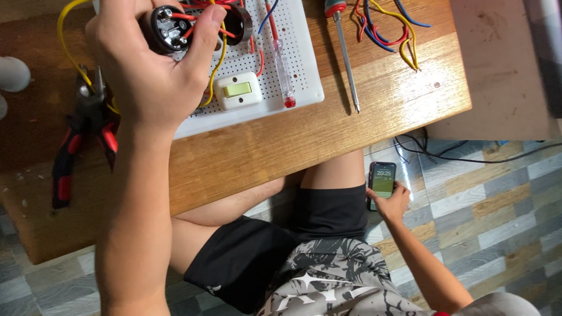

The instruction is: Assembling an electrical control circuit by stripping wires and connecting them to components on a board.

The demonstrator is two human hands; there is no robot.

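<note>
Two hands work apart: the left hand (149, 64) grips a round black lamp socket (170, 28), open wired face pointing right, above the white pegboard (293, 52); the right hand (391, 203) clasps an upright phone (383, 181) low right.

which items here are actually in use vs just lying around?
In use:
left hand gripping black round socket with red and yellow wires
white perforated board, white switch

Lying about:
pliers
screwdriver
loose wires
phone, touched by right hand
</note>
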